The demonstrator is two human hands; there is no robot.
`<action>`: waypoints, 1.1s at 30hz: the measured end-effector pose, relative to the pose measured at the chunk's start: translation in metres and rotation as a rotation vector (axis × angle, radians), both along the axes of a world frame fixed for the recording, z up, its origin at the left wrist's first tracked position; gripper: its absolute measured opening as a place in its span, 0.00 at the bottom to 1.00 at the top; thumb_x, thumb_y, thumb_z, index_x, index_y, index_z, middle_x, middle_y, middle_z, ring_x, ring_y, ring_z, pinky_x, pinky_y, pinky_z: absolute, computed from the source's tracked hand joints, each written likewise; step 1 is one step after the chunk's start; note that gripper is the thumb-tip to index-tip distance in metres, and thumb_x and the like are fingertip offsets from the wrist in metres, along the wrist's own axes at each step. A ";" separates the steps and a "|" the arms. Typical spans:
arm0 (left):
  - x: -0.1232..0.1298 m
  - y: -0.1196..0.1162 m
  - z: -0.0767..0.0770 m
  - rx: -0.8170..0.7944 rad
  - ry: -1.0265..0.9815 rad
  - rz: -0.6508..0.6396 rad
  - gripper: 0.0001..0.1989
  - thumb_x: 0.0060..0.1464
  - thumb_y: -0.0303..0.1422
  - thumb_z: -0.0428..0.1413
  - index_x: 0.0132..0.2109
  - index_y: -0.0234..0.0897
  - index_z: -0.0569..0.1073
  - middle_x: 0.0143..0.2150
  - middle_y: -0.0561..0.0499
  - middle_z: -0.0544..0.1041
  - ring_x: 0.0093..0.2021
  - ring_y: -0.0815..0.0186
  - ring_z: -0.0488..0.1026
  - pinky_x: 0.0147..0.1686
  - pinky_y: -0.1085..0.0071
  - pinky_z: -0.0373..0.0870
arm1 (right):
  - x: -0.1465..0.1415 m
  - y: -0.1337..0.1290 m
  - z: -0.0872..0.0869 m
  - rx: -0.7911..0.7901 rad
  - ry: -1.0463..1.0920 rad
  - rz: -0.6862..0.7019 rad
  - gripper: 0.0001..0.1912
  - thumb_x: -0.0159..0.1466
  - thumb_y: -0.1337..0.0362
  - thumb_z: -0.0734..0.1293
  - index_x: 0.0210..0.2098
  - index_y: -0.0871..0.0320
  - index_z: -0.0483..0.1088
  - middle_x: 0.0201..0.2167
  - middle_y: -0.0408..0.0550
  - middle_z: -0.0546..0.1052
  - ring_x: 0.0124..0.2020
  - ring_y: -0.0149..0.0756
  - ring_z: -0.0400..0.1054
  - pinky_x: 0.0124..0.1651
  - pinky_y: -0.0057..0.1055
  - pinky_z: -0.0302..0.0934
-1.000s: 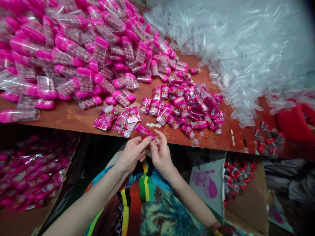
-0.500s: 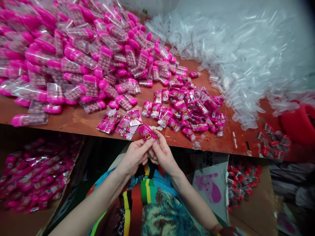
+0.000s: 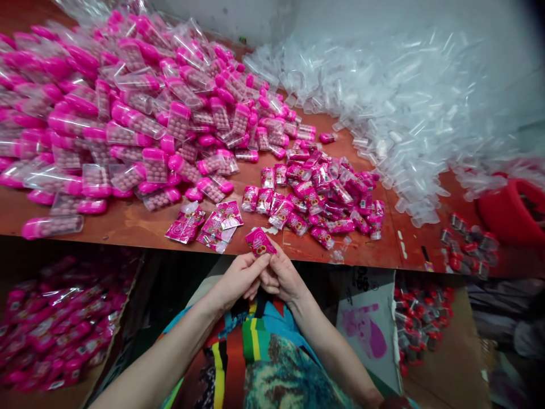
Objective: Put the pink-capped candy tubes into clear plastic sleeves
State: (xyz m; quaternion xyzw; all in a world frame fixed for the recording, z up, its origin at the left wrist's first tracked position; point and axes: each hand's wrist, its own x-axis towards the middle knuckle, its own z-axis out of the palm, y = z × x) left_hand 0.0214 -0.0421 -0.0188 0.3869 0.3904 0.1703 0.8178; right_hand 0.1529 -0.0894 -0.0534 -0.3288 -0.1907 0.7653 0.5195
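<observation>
L hand & R hand meet just this side of the table edge, both pinching a pink packet by its near end. Long axis slants fwd-L, other end showing past the edge. Beyond it: loose packets L, wrapped tubs R, narrow gap betw.; clear cups farthest, R.

Only unreadable printing on the pink packet and white carton.

Pale wall behind 1 reddish-brown table.
</observation>
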 end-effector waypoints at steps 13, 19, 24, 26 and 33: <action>0.008 0.016 0.026 0.173 0.079 0.485 0.28 0.53 0.40 0.60 0.59 0.39 0.64 0.22 0.61 0.69 0.12 0.77 0.59 0.13 0.80 0.57 | -0.004 0.008 0.011 -0.036 -0.110 -0.022 0.16 0.66 0.54 0.64 0.48 0.56 0.66 0.25 0.40 0.73 0.12 0.19 0.49 0.13 0.18 0.45; 0.006 0.013 0.023 0.235 0.140 0.473 0.21 0.52 0.38 0.60 0.53 0.38 0.69 0.30 0.55 0.75 0.16 0.76 0.64 0.16 0.78 0.62 | -0.002 0.001 0.002 -0.005 -0.220 -0.042 0.16 0.64 0.52 0.66 0.44 0.57 0.68 0.26 0.40 0.71 0.14 0.21 0.53 0.17 0.22 0.51; 0.008 0.006 0.020 0.285 0.155 0.465 0.23 0.53 0.37 0.60 0.55 0.39 0.67 0.35 0.53 0.76 0.16 0.77 0.65 0.16 0.79 0.63 | -0.008 -0.001 -0.004 0.003 -0.245 -0.106 0.14 0.66 0.53 0.65 0.34 0.58 0.68 0.21 0.39 0.69 0.14 0.21 0.53 0.17 0.22 0.50; 0.009 0.006 0.021 0.254 0.142 0.472 0.23 0.53 0.36 0.60 0.55 0.39 0.66 0.33 0.55 0.76 0.15 0.77 0.64 0.13 0.79 0.61 | -0.009 -0.001 -0.004 0.014 -0.228 -0.114 0.14 0.66 0.54 0.65 0.31 0.58 0.68 0.20 0.39 0.69 0.14 0.21 0.53 0.17 0.22 0.50; 0.015 0.014 0.015 0.220 0.120 0.450 0.23 0.53 0.37 0.60 0.54 0.39 0.66 0.30 0.56 0.75 0.15 0.74 0.67 0.15 0.78 0.64 | -0.002 0.002 0.003 -0.018 -0.134 -0.076 0.13 0.64 0.54 0.66 0.35 0.59 0.68 0.23 0.42 0.71 0.14 0.23 0.56 0.17 0.23 0.52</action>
